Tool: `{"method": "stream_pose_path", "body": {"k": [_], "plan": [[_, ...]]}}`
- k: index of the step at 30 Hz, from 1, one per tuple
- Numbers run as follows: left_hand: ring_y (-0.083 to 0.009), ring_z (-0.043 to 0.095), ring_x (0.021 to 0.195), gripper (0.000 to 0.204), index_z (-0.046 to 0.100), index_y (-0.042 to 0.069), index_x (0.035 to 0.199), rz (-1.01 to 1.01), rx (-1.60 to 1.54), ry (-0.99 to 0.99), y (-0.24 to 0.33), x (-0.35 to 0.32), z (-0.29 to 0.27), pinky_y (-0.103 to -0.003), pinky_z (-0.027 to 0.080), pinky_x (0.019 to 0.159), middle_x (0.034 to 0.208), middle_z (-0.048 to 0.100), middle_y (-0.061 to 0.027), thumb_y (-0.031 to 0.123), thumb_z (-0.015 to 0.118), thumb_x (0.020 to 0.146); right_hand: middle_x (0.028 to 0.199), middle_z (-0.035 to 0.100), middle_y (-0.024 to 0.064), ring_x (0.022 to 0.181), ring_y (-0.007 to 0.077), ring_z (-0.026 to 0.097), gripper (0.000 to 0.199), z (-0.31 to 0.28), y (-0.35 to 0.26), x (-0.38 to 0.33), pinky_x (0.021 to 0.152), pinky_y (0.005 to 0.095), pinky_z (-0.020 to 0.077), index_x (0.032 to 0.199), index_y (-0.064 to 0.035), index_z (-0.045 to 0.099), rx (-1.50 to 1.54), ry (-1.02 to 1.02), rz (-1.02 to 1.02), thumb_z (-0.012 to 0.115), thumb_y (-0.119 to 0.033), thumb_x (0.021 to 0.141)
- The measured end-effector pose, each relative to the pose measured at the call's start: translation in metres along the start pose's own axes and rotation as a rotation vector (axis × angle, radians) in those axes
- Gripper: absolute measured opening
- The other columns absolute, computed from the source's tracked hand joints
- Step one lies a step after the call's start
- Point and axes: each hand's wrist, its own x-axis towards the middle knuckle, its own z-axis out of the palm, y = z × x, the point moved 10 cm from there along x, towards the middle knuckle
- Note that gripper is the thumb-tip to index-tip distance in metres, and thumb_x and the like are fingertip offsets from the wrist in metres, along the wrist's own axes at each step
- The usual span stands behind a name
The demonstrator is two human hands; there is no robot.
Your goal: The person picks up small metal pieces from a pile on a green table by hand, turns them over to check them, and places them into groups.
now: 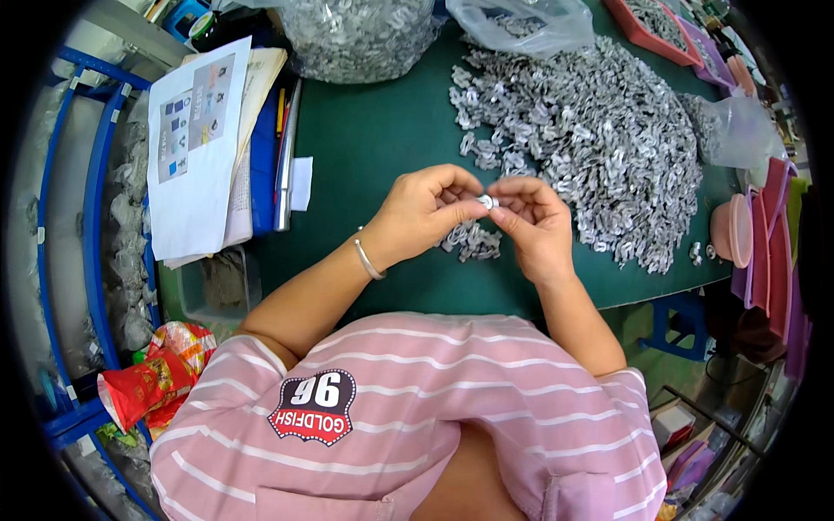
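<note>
Between the fingertips of both hands is a small silvery metal part (487, 201), partly covered by the fingers. My left hand (426, 211) pinches it from the left, thumb and fingers closed. From the right, my right hand (537, 224) grips it with thumb and fingers curled. Below the hands, a small cluster of like metal parts (476, 242) lies on the green tabletop (365, 130). A large heap of the same grey parts (599, 148) spreads to the right of my hands.
A bulging clear bag (360, 39) of parts stands at the back, beside another plastic bag (526, 26). Papers (195, 143) and a blue folder (263, 182) lie left. A pink cup (731, 229) and red tray (660, 39) are right. Blue shelving (100, 191) borders the left.
</note>
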Motion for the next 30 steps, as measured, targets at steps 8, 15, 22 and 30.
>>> {"method": "stream_pose_path", "body": {"k": [8, 15, 22, 30], "plan": [[-0.0188, 0.056, 0.074, 0.037, 0.059, 0.000, 0.097, 0.119, 0.682, 0.049, -0.013, -0.015, -0.032, -0.027, 0.045, 0.066, 0.090, 0.055, -0.0102, 0.016, 0.074, 0.067, 0.094, 0.056, 0.0103, 0.083, 0.0254, 0.054, 0.025, 0.048, 0.003, -0.011, 0.073, 0.0342, 0.0440, 0.089, -0.0034, 0.062, -1.156, -0.404, -0.263, 0.070, -0.004, 0.065], [-0.0330, 0.054, 0.085, 0.055, 0.053, 0.005, 0.107, 0.115, 0.802, 0.012, -0.013, -0.025, -0.013, -0.037, 0.046, 0.073, 0.089, 0.048, -0.0140, 0.013, 0.078, 0.058, 0.083, 0.054, 0.0107, 0.081, 0.0294, 0.052, 0.021, 0.048, -0.003, -0.003, 0.069, 0.0386, 0.0427, 0.082, -0.0014, 0.061, -1.340, -0.287, -0.308, 0.070, -0.007, 0.064], [-0.0170, 0.058, 0.077, 0.038, 0.054, 0.000, 0.104, 0.118, 0.332, 0.022, -0.012, -0.005, 0.003, -0.027, 0.048, 0.065, 0.092, 0.052, -0.0095, 0.001, 0.070, 0.069, 0.083, 0.055, 0.0110, 0.074, 0.0253, 0.055, 0.019, -0.013, -0.034, 0.008, 0.063, 0.0328, 0.0447, 0.088, -0.0015, 0.060, -1.006, 0.027, -0.220, 0.067, -0.003, 0.070], [-0.0135, 0.057, 0.074, 0.023, 0.058, -0.001, 0.096, 0.241, 0.341, 0.120, 0.009, -0.015, -0.005, -0.023, 0.046, 0.062, 0.093, 0.055, -0.0089, -0.002, 0.063, 0.073, 0.063, 0.048, -0.0047, 0.054, 0.0030, 0.040, 0.013, -0.178, -0.180, 0.011, 0.048, 0.0195, 0.0334, 0.091, -0.0044, 0.061, -0.803, 0.823, -0.513, 0.060, -0.003, 0.078]]}}
